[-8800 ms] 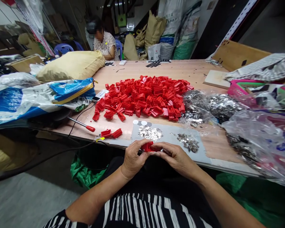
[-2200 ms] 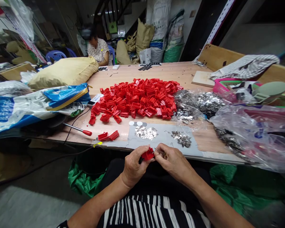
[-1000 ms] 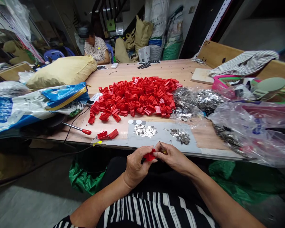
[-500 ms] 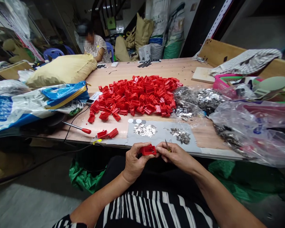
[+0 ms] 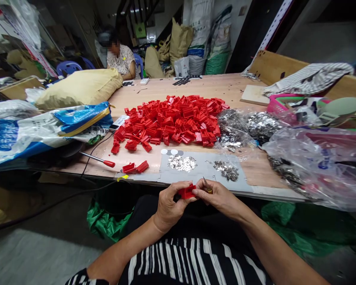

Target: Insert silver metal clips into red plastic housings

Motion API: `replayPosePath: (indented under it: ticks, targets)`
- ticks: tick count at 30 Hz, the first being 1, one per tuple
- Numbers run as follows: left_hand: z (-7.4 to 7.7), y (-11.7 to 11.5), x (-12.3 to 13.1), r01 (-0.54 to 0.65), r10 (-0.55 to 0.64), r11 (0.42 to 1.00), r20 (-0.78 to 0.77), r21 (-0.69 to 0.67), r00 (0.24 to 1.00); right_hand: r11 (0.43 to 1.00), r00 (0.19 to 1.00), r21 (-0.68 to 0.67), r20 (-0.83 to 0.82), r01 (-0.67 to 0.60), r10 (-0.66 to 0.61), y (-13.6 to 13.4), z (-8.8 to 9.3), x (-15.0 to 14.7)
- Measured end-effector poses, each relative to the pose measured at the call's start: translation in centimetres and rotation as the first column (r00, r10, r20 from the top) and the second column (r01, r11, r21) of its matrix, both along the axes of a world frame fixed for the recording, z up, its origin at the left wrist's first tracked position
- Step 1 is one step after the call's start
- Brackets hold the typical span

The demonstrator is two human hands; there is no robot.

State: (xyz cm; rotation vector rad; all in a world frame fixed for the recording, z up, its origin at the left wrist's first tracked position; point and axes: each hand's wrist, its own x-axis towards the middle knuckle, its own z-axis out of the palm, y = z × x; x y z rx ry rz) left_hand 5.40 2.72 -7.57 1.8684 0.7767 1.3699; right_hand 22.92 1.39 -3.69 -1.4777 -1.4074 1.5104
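Between the thumb and fingers of my left hand (image 5: pixel 170 202) is a small red plastic housing (image 5: pixel 186 192), open side up. My right hand (image 5: pixel 216 196) is closed around a thin pointed tool with a yellowish handle (image 5: pixel 209 190), its dark tip sticking up; its exact kind is unclear. The right fingertips touch the housing's right end, and whatever they pinch there is hidden. Just beyond the hands, a grey mat (image 5: pixel 195 176) bears a pile of shiny flat metal pieces (image 5: pixel 182 162) and a darker pile of small metal parts (image 5: pixel 226 170).
A large heap of red housings (image 5: pixel 172 120) covers the table's middle; two more housings (image 5: pixel 135 167) lie near the front edge. Bags of metal parts (image 5: pixel 240 126) sit at right, beside a pink basket (image 5: pixel 281 105). A red-tipped lever (image 5: pixel 108 163) juts out at left. A person (image 5: pixel 123 59) sits across.
My right fingertips have come onto the red housing's end from just beside it. The housing has turned slightly, and the tool in my right hand leans more to the left.
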Motion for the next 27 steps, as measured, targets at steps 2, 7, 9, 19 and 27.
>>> replayPosePath:
  ticks: [2,7,9,19,27]
  targets:
    - [0.1,0.0,0.0,0.013,-0.014,0.999,0.005,0.044,1.0,1.0,1.0,-0.004,-0.011,0.002,-0.002,-0.1,0.0,0.0]
    - [0.4,0.1,0.2,0.04,-0.022,0.987,0.116,-0.154,0.993,1.0,0.996,-0.003,-0.087,-0.004,0.003,-0.4,0.4,0.1]
    - [0.5,0.2,0.4,0.087,-0.032,0.965,0.218,-0.248,0.975,1.0,0.994,0.01,-0.108,-0.008,0.009,-0.6,0.6,0.1]
    - [-0.4,0.4,0.6,0.231,-0.069,0.9,0.402,-0.37,0.913,1.0,0.998,0.018,-0.071,0.003,-0.001,-0.9,0.7,0.0]
    - [-0.5,0.3,0.5,0.143,-0.076,0.967,0.299,-0.209,0.951,0.997,0.991,0.042,-0.115,0.068,-0.063,-1.0,-0.3,0.1]
